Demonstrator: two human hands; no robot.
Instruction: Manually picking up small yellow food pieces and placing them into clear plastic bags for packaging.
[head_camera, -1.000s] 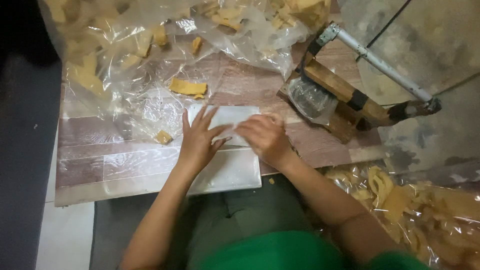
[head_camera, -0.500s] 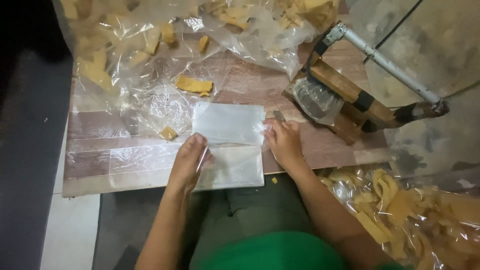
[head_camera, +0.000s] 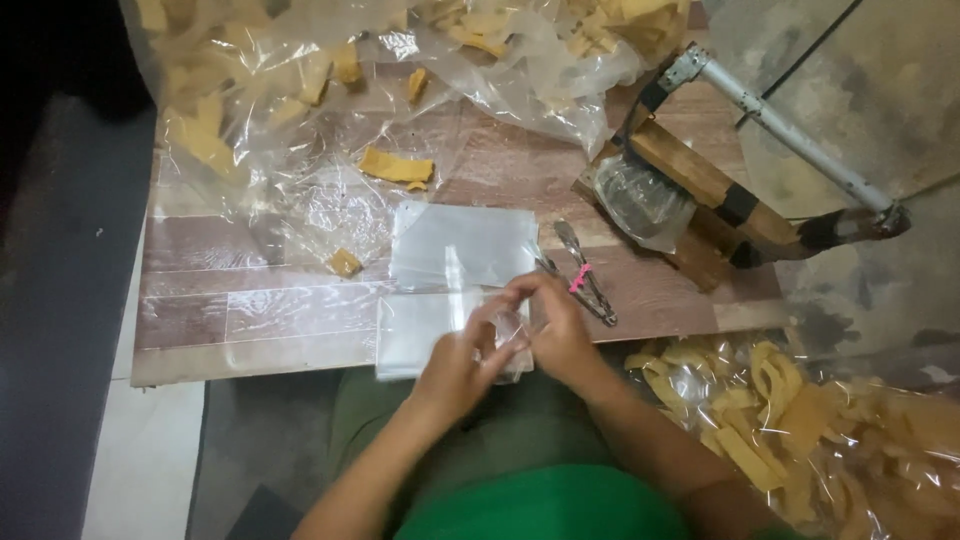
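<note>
Left hand (head_camera: 462, 362): pinches a small clear bag (head_camera: 492, 322), low centre.
Right hand (head_camera: 556, 326): grips the same bag, rubbing its mouth apart.
Bag stack (head_camera: 462, 244): flat on tabletop (head_camera: 250, 310), handy.

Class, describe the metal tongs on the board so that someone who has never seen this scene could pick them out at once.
Start at the wood-patterned board, then look along its near edge to the right of the person's right hand. There lie the metal tongs, slim and silvery, beside the flat clear bags. A small pink band around them sets them apart.
</note>
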